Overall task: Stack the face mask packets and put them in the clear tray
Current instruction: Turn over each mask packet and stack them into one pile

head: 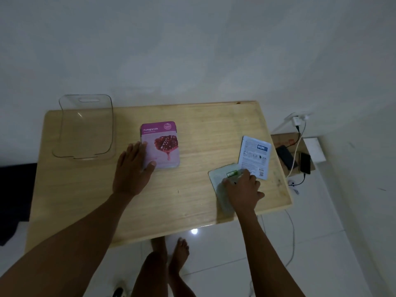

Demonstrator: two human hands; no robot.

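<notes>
One green packet (219,179) under the right grip (243,186)

Three face mask packets, pink (161,146), blue (255,156), green (219,179); one clear tray (109,125); one table (188,189); two hands (132,166) (244,187).

The pomegranate packet (162,144) is touched by the left hand (134,161) mid-table (192,200). Near the right edge, the green packet (218,179), beside the blue packet (255,155), is covered by the right hand (243,186). The clear tray (111,125) is set at the far left corner.
</notes>
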